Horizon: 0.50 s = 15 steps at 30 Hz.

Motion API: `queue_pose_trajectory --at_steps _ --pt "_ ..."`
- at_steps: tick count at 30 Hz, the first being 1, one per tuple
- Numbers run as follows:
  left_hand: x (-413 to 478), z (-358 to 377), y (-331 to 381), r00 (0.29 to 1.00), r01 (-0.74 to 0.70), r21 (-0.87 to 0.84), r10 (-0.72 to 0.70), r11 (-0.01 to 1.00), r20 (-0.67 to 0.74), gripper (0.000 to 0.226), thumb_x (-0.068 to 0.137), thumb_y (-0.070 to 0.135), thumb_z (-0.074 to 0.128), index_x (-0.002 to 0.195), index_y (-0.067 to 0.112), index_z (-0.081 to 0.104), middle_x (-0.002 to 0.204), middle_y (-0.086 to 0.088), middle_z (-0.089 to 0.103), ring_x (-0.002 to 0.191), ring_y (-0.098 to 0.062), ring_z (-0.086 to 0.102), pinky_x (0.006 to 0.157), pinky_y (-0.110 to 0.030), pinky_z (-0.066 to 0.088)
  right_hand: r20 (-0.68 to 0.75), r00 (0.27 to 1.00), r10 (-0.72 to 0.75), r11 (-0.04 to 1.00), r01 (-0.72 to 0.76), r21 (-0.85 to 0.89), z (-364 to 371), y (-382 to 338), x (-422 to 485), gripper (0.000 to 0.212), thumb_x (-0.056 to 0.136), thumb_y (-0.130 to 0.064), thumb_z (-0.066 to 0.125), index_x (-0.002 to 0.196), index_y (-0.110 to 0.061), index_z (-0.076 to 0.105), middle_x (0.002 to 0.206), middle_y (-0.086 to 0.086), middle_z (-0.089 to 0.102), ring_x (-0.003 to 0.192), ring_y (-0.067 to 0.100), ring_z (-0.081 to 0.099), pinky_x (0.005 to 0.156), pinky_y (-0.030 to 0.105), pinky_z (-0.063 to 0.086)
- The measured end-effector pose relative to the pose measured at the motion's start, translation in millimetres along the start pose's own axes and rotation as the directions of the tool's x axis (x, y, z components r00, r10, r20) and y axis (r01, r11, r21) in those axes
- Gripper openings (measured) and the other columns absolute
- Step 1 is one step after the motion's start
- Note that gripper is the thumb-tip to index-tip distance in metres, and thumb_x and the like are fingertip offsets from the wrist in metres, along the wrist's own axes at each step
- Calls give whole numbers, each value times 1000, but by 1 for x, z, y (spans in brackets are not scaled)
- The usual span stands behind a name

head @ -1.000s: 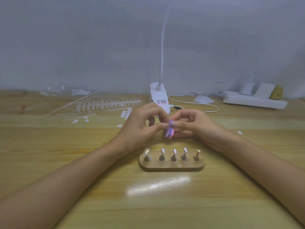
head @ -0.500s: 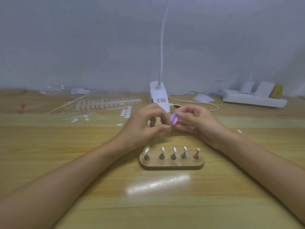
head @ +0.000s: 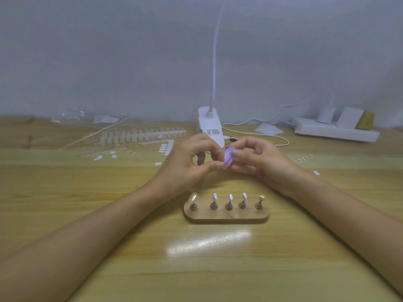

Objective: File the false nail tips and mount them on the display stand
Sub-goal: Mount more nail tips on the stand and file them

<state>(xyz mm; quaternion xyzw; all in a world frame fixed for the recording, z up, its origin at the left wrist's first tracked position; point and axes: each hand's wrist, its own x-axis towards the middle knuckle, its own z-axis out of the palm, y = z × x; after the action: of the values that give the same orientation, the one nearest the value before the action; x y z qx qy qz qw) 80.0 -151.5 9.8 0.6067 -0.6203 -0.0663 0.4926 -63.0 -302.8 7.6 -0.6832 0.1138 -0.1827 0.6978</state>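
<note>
Head view looks down on both hands held close together beyond the wooden display stand (head: 226,216) on the table (head: 130,269). Curled fingers of the right hand (head: 261,162) pinch a small purple file (head: 228,156). The left hand (head: 185,166) has thumb and forefinger brought together against the file; whether a tip sits between them cannot be told. Clear nail tips (head: 193,197) stand on the stand's pegs. Spare tip strips (head: 139,135) lie far left, a white lamp base (head: 210,125) behind the hands
</note>
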Motion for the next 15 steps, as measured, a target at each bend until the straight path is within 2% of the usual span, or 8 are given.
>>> queue_pose_trajectory --at_steps 1,6,9,11,14,15 --pt "0 1 0 1000 -4 0 4 1000 -7 9 83 7 76 78 12 69 85 8 59 65 -4 45 60 -7 34 -20 1000 -1 1000 1 16 -2 0 0 11 81 -17 72 91 -12 69 95 12 76 89 19 74 79 26 59" --pt "-2 1 2 1000 -12 -10 12 1000 7 9 83 7 75 78 12 69 84 13 58 67 -3 46 61 -7 35 60 996 61 998 -59 -35 -3 -5 0 13 82 -16 72 93 -11 69 94 17 76 90 21 74 76 25 58" --pt "-1 0 1 996 -15 -4 15 1000 -87 17 83 5 74 76 17 66 84 10 59 69 0 50 61 -6 35 128 989 70 995 -60 -80 -1 -4 -1 8 82 -16 74 89 -16 70 99 19 75 91 24 74 80 28 58" --pt "0 0 2 997 -13 14 14 1000 -82 16 83 5 75 77 16 66 85 9 59 67 -2 49 60 -6 35 172 983 67 994 -51 -95 1 -3 -2 7 83 -15 75 88 -17 70 100 18 75 91 25 74 81 29 58" --pt "-1 1 1 1000 -12 -1 12 1000 -17 8 84 8 75 79 10 69 85 9 58 65 -11 47 60 -7 34 24 999 23 1000 -23 -2 -1 -3 0 14 82 -15 72 94 -10 67 93 14 76 87 21 74 76 25 58" --pt "-1 1 1 999 -12 -5 12 1000 -31 9 84 8 75 78 10 68 86 8 59 65 -9 47 60 -7 34 15 1000 25 1000 -25 4 -2 -3 0 15 82 -15 73 94 -10 67 93 14 76 88 21 75 76 25 58"
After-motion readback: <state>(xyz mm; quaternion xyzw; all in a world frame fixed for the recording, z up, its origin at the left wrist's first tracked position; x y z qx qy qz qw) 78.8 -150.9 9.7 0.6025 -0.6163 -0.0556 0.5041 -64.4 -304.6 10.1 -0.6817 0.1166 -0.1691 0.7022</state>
